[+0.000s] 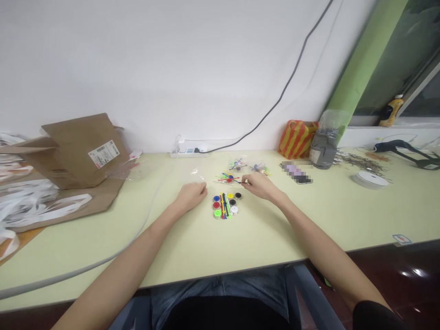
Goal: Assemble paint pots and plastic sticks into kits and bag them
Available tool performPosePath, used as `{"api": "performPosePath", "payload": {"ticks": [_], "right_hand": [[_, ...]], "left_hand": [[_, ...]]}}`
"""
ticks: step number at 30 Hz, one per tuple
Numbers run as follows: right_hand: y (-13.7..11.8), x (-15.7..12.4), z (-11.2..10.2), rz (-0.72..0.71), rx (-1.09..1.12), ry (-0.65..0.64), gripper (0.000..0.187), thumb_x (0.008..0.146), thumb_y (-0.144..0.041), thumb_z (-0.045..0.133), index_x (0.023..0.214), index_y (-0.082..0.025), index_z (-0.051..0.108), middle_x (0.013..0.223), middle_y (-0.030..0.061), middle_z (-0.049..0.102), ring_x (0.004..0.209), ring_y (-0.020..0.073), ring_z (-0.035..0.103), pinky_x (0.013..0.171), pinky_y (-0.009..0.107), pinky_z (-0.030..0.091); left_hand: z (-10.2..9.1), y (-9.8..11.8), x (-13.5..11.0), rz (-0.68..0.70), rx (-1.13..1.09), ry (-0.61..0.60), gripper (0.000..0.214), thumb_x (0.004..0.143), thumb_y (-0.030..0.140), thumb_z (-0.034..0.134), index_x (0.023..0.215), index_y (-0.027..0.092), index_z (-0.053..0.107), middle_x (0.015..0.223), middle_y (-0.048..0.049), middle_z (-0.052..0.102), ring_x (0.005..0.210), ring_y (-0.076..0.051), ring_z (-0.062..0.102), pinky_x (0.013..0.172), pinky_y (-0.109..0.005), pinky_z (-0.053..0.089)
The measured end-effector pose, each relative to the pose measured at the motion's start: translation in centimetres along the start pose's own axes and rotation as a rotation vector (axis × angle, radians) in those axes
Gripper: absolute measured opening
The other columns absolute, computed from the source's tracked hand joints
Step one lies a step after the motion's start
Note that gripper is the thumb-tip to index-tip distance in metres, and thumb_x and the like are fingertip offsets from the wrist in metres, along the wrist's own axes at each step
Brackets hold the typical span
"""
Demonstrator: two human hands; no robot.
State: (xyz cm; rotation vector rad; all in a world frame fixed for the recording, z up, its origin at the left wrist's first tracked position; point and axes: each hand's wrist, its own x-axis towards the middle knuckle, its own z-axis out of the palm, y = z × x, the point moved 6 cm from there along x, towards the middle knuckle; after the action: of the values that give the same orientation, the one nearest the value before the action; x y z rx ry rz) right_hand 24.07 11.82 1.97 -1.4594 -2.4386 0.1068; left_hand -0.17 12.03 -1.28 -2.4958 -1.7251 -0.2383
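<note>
My right hand [260, 186] pinches a thin dark stick [241, 182] whose tip points left, toward a small bunch of red, yellow and blue plastic sticks [227, 178]. My left hand [191, 196] rests on the tabletop [261, 238] with its fingers curled, and I see nothing in it. Between my hands, nearer to me, lie round coloured plastic pieces [225, 206] in blue, red, green, yellow, black and white, with coloured sticks [225, 206] among them. Two small clear packets of coloured parts [238, 164] lie beyond.
A torn cardboard parcel [82, 151] and white plastic bags [24, 201] fill the left. A power strip [188, 153] stands at the wall. To the right are an orange striped bag [297, 140], a grey pouch [323, 149], a blurred phone [296, 172] and a white roll [370, 179].
</note>
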Motion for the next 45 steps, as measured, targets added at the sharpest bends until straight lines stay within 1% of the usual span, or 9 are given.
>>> {"api": "performPosePath", "payload": {"ticks": [6, 12, 16, 19, 21, 24, 29, 33, 45], "right_hand": [[0.0, -0.1, 0.3, 0.049, -0.09, -0.09, 0.027, 0.099, -0.026, 0.044, 0.089, -0.017, 0.068, 0.083, 0.0082, 0.07, 0.074, 0.0179, 0.06, 0.061, 0.026, 0.027], [0.2, 0.1, 0.1, 0.074, -0.111, -0.067, 0.026, 0.098, -0.028, 0.044, 0.088, -0.018, 0.067, 0.085, 0.0088, 0.072, 0.079, 0.0194, 0.063, 0.063, 0.026, 0.03], [0.4, -0.1, 0.7, 0.091, -0.043, -0.146, 0.023, 0.096, -0.026, 0.047, 0.087, -0.017, 0.065, 0.079, 0.0085, 0.072, 0.071, 0.018, 0.064, 0.063, 0.025, 0.035], [0.6, -0.6, 1.4, 0.136, 0.11, -0.262, 0.024, 0.098, -0.022, 0.043, 0.112, -0.016, 0.061, 0.067, 0.0041, 0.07, 0.053, 0.0152, 0.061, 0.062, 0.024, 0.038], [0.7, -0.9, 1.6, 0.167, 0.186, -0.304, 0.036, 0.097, -0.02, 0.042, 0.133, -0.016, 0.049, 0.062, 0.0004, 0.069, 0.046, 0.0145, 0.058, 0.061, 0.024, 0.04], [0.8, -1.1, 1.7, 0.179, 0.188, -0.33, 0.046, 0.097, -0.019, 0.043, 0.142, -0.018, 0.04, 0.058, -0.002, 0.067, 0.042, 0.0141, 0.055, 0.059, 0.024, 0.04], [0.7, -0.7, 1.5, 0.139, 0.113, -0.323, 0.017, 0.091, -0.021, 0.052, 0.104, -0.017, 0.064, 0.061, 0.0011, 0.067, 0.053, 0.0137, 0.058, 0.057, 0.023, 0.037], [0.5, -0.8, 1.8, 0.103, 0.216, -0.413, 0.014, 0.085, -0.028, 0.062, 0.077, -0.017, 0.062, 0.059, 0.0018, 0.065, 0.055, 0.0138, 0.058, 0.054, 0.022, 0.038], [0.5, -1.6, 1.7, 0.086, 0.536, -0.595, 0.017, 0.077, -0.031, 0.07, 0.074, -0.017, 0.061, 0.065, 0.002, 0.069, 0.052, 0.0137, 0.062, 0.056, 0.024, 0.047]], "left_hand": [[0.1, 0.1, 0.0, 0.003, 0.028, -0.025, 0.03, 0.097, 0.031, 0.036, 0.08, 0.02, 0.058, 0.079, -0.0089, 0.066, 0.072, -0.024, 0.061, 0.063, -0.033, 0.032], [0.1, 0.1, 0.0, 0.001, 0.017, -0.028, 0.029, 0.097, 0.03, 0.036, 0.081, 0.021, 0.059, 0.08, -0.0086, 0.067, 0.073, -0.024, 0.062, 0.065, -0.032, 0.033], [0.0, 0.1, 0.0, 0.001, 0.032, -0.027, 0.029, 0.097, 0.031, 0.036, 0.08, 0.02, 0.057, 0.078, -0.0085, 0.066, 0.072, -0.024, 0.061, 0.061, -0.032, 0.03], [0.0, 0.2, 0.0, 0.01, 0.051, -0.02, 0.028, 0.097, 0.03, 0.036, 0.079, 0.02, 0.056, 0.078, -0.0083, 0.067, 0.072, -0.024, 0.062, 0.059, -0.033, 0.027], [0.0, 0.2, 0.0, 0.016, 0.056, -0.016, 0.028, 0.097, 0.029, 0.036, 0.079, 0.02, 0.056, 0.078, -0.0083, 0.067, 0.072, -0.024, 0.062, 0.059, -0.033, 0.027], [0.2, 0.2, 0.0, 0.021, 0.058, -0.017, 0.029, 0.097, 0.03, 0.035, 0.079, 0.02, 0.056, 0.078, -0.0083, 0.067, 0.072, -0.024, 0.062, 0.059, -0.033, 0.027], [0.2, 0.2, 0.0, 0.025, 0.073, -0.018, 0.029, 0.097, 0.03, 0.035, 0.079, 0.021, 0.056, 0.078, -0.0082, 0.067, 0.071, -0.024, 0.062, 0.059, -0.033, 0.027], [0.1, 0.2, 0.0, 0.022, 0.069, -0.021, 0.029, 0.097, 0.03, 0.035, 0.078, 0.02, 0.055, 0.077, -0.0081, 0.066, 0.07, -0.024, 0.061, 0.059, -0.033, 0.026], [0.1, 0.3, 0.0, 0.008, 0.07, -0.047, 0.03, 0.097, 0.031, 0.034, 0.081, 0.021, 0.056, 0.08, -0.0093, 0.067, 0.073, -0.025, 0.062, 0.061, -0.033, 0.03]]}}
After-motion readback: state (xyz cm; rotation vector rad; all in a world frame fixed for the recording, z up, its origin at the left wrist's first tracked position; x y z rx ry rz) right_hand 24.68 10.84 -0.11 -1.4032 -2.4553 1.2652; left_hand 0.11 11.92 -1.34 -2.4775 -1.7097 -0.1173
